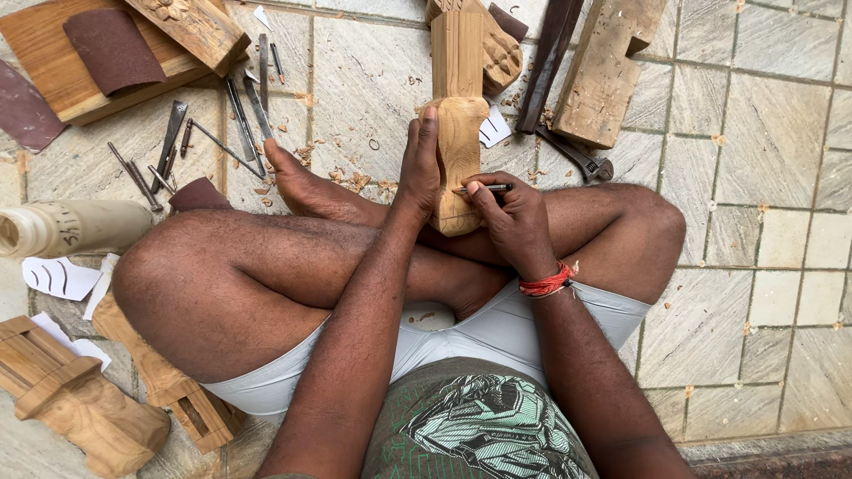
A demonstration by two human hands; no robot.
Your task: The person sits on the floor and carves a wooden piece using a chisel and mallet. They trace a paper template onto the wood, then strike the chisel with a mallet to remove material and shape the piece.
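Note:
I sit cross-legged on a tiled floor with a long carved wooden leg [459, 106] resting across my shin, its rounded end toward me. My left hand [419, 164] lies flat against the left side of that rounded end and steadies it. My right hand [508, 217] is closed around a slim dark pencil-like tool [486, 188], whose tip touches the right side of the wood. A red thread band circles my right wrist.
Several metal chisels and gouges [240, 115] lie on the floor to the upper left, beside a wooden board [53, 44] with sandpaper [111, 49]. Carved wood pieces sit lower left [80, 408] and top right [608, 71]. A metal clamp [577, 160] and wood shavings lie near the leg.

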